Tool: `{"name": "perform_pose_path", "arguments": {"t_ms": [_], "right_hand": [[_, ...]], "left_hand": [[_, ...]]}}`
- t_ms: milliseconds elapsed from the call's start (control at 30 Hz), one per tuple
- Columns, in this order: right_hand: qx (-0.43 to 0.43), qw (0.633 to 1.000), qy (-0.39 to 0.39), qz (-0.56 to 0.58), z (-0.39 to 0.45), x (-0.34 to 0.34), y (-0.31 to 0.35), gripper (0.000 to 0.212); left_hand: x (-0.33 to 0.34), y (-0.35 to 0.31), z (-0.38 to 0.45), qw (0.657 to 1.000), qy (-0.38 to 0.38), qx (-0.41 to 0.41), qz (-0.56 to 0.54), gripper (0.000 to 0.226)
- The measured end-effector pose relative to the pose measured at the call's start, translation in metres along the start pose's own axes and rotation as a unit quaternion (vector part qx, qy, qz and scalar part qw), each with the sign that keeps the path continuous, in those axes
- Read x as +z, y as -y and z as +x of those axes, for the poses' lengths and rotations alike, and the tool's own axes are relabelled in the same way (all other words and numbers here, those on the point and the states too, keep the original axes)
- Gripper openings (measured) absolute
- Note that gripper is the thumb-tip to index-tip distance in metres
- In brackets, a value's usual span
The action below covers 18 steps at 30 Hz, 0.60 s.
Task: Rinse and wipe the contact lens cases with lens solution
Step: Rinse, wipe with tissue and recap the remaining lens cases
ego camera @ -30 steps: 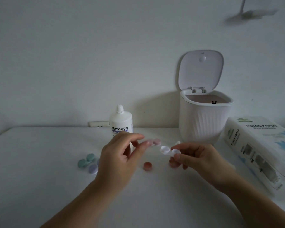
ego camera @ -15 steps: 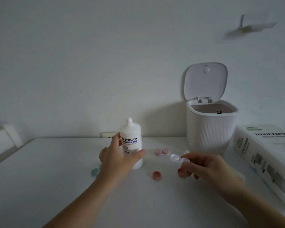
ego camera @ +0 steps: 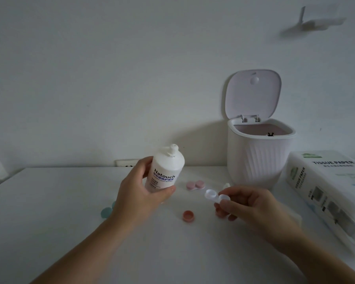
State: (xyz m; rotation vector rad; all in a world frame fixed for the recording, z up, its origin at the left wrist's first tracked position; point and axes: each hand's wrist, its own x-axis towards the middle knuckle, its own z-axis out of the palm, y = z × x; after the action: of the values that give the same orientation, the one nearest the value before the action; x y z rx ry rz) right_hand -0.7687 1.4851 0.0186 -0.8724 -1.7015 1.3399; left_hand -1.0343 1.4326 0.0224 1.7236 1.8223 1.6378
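Item 1: white plastic lens-solution bottle with a blue "Natouch" label, held off the white worktop in my left hand, grip wrapped round its lower body, nozzle tilted up and to the right.

Item 2: clear, uncapped twin-well contact lens case, pinched at its near end by my right hand, wells facing up, just right of the bottle.

Item 3: pink twin contact lens case, capped, lying on the worktop behind.

Item 4: loose salmon-pink round cap, on the worktop between my hands.

Item 5: teal round caps (partly hidden by my left wrist).

Item 6: white ribbed mini bin, lid up.

Item 7: white tissue-paper pack, far right.
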Motion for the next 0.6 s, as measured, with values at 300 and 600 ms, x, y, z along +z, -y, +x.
{"name": "perform_pose_path", "arguments": {"t_ms": [300, 600], "right_hand": [[0.006, 1.0, 0.025, 0.008, -0.008, 0.005, 0.011, 0.041], [-0.002, 1.0, 0.009, -0.006, -0.01, 0.007, 0.01, 0.039]], "left_hand": [[-0.002, 0.009, 0.003, 0.978, 0.026, 0.176, 0.109, 0.071], [-0.003, 0.005, 0.003, 0.956, 0.06, 0.22, 0.187, 0.072]]}}
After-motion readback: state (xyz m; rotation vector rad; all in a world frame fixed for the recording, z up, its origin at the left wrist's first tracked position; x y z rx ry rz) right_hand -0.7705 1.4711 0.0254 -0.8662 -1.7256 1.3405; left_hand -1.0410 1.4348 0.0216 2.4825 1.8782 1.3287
